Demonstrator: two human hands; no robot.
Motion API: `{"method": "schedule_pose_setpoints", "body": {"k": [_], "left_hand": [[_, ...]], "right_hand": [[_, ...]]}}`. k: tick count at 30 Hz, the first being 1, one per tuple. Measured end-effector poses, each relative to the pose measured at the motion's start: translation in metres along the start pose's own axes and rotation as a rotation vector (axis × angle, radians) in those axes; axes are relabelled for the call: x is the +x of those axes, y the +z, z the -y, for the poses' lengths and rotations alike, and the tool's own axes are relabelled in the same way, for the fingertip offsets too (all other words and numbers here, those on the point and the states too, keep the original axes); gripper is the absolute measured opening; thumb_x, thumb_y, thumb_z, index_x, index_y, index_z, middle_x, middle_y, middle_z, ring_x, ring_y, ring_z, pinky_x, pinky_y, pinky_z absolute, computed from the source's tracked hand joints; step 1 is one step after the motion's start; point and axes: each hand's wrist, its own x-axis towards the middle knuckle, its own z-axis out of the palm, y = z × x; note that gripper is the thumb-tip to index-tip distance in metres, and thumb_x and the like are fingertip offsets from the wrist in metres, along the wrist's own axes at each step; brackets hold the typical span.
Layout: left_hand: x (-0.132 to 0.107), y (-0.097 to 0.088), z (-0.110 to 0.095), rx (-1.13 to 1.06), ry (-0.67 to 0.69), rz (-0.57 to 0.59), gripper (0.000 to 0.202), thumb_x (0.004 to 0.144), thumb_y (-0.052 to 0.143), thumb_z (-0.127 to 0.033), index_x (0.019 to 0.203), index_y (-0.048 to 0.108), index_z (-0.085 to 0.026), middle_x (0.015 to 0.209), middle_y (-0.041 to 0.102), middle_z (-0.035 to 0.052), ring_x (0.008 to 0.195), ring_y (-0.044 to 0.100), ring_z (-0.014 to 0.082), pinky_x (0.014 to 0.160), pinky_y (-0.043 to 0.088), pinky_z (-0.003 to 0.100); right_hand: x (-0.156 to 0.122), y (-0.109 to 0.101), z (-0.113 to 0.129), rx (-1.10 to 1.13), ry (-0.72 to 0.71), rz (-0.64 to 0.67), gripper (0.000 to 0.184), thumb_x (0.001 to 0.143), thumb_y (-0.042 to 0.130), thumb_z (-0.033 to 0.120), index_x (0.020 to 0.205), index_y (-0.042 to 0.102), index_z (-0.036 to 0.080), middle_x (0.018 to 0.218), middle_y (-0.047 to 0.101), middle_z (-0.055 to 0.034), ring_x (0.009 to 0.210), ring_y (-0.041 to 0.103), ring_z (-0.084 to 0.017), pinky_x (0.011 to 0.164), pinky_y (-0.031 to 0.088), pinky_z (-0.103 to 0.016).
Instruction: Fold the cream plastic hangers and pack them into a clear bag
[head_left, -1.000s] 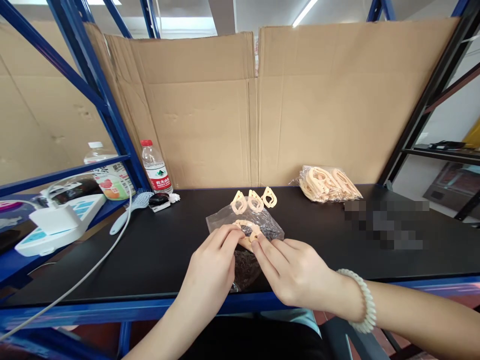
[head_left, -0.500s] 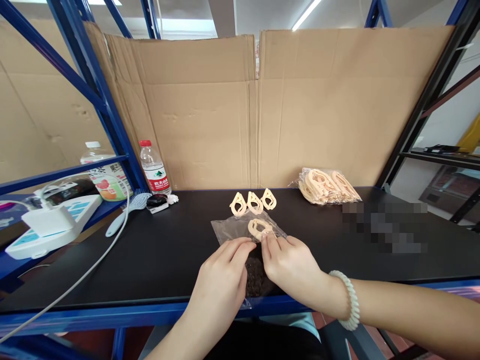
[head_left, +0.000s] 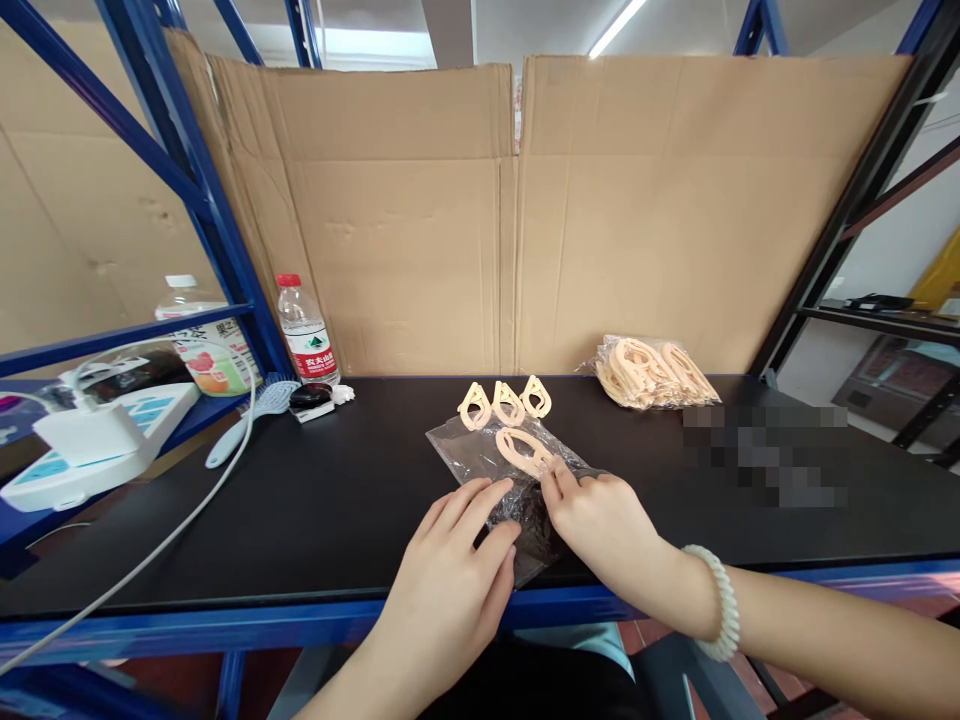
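Note:
A clear plastic bag [head_left: 480,452] lies on the black tabletop [head_left: 315,500] with a peach teardrop-shaped clip [head_left: 523,450] inside it and a dark item beneath. My left hand [head_left: 457,570] rests flat on the bag's near end, fingers stretched out. My right hand [head_left: 596,515] pinches the bag's right edge beside the clip. Three loose peach clips [head_left: 506,400] lie in a row just behind the bag.
A bag full of peach clips [head_left: 652,370] sits at the back right against cardboard sheets [head_left: 517,210]. A water bottle [head_left: 304,330], a brush [head_left: 244,430], a small black item [head_left: 307,398] and a white cable [head_left: 150,560] lie left. Blue rack posts [head_left: 202,190] stand at left.
The peach clip has gone from between my fingers into the bag, further from me. My left hand has let go and flattened on the bag; my right hand shifted right.

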Motion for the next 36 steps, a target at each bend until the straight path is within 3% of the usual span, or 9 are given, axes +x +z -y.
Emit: {"method": "schedule_pose_setpoints", "body": {"k": [3,6,8,12,16,19,26,36], "left_hand": [[-0.001,-0.002,0.0,-0.014,0.023,0.021,0.022,0.086,0.046,-0.01,0.091,0.065,-0.018,0.12,0.062,0.0086,0.109,0.057,0.0273,0.09,0.052,0.045],[0.0,-0.002,0.001,-0.031,0.034,0.058,0.021,0.087,0.044,-0.009,0.089,0.064,-0.018,0.114,0.064,0.0083,0.104,0.059,0.0254,0.089,0.053,0.044],[0.0,-0.003,0.002,-0.042,0.029,0.07,0.021,0.087,0.044,-0.009,0.089,0.063,-0.018,0.114,0.064,0.0083,0.103,0.059,0.0247,0.089,0.052,0.043],[-0.001,-0.004,0.003,-0.061,0.016,0.073,0.02,0.088,0.044,-0.011,0.089,0.063,-0.019,0.114,0.064,0.0085,0.103,0.06,0.0241,0.089,0.052,0.041],[-0.003,-0.007,0.004,-0.063,0.01,0.056,0.019,0.089,0.045,-0.013,0.09,0.063,-0.019,0.113,0.064,0.0086,0.102,0.06,0.0239,0.089,0.053,0.041],[-0.005,-0.008,0.005,-0.063,0.004,0.057,0.019,0.089,0.045,-0.014,0.089,0.063,-0.019,0.113,0.064,0.0083,0.102,0.06,0.0234,0.088,0.053,0.04],[-0.008,-0.01,0.005,-0.097,0.009,0.065,0.017,0.089,0.046,-0.014,0.091,0.063,-0.019,0.115,0.063,0.0073,0.103,0.059,0.0229,0.09,0.051,0.04],[-0.013,-0.017,0.006,-0.084,0.058,0.075,0.021,0.09,0.047,-0.015,0.098,0.065,-0.021,0.116,0.064,0.0073,0.102,0.061,0.0224,0.088,0.052,0.037]], "right_hand": [[0.0,0.001,-0.006,0.027,0.002,-0.012,0.035,0.073,0.052,-0.003,0.105,0.066,0.005,0.092,0.072,-0.0171,0.046,0.061,-0.019,0.041,0.039,-0.03],[0.002,0.001,-0.014,0.096,-0.002,-0.057,0.02,0.073,0.052,-0.004,0.076,0.063,0.012,0.065,0.065,-0.0061,0.048,0.058,-0.018,0.044,0.037,-0.029],[0.004,0.0,-0.02,0.125,-0.004,-0.078,0.021,0.073,0.053,-0.004,0.068,0.057,0.016,0.061,0.059,-0.0033,0.054,0.058,-0.02,0.047,0.038,-0.03],[0.011,0.004,-0.043,0.222,0.066,-0.058,0.016,0.079,0.063,0.01,0.093,0.058,0.016,0.088,0.063,-0.0082,0.085,0.06,-0.026,0.064,0.048,-0.035],[0.015,0.022,-0.063,0.658,0.028,0.004,0.058,0.081,0.069,0.029,0.131,0.041,0.016,0.123,0.056,-0.0135,0.112,0.055,-0.027,0.089,0.049,-0.04],[0.014,0.033,-0.064,0.846,0.047,0.041,0.05,0.088,0.057,0.025,0.134,0.039,0.018,0.125,0.057,-0.0121,0.111,0.057,-0.023,0.091,0.05,-0.038],[0.018,0.022,-0.051,0.664,0.097,0.104,0.034,0.084,0.057,0.022,0.117,0.053,0.016,0.094,0.066,-0.0072,0.088,0.059,-0.022,0.076,0.047,-0.033],[0.024,0.021,-0.04,0.525,0.205,0.182,0.028,0.084,0.057,0.033,0.105,0.053,0.015,0.083,0.062,-0.0068,0.08,0.058,-0.022,0.072,0.042,-0.031]]}}
